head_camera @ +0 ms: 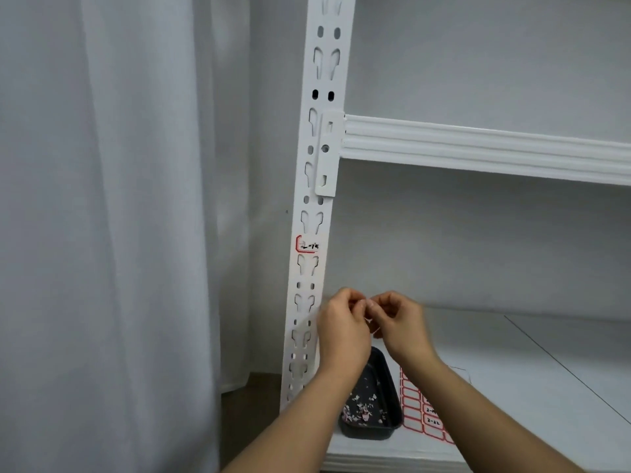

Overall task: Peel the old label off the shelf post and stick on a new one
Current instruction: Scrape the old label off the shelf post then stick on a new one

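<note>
Red-edged label point(307, 245) partly on post point(316, 199)

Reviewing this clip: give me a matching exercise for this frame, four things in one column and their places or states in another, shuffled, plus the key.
Things:
1. old label
2. black tray
3. label sheet
4. hands: left hand, right hand

States:
A. lies flat on the shelf, right of the tray
B. partly torn, on the post
C. fingertips together, below the label
D. holds paper scraps

Pairs: 1-B, 2-D, 3-A, 4-C
</note>
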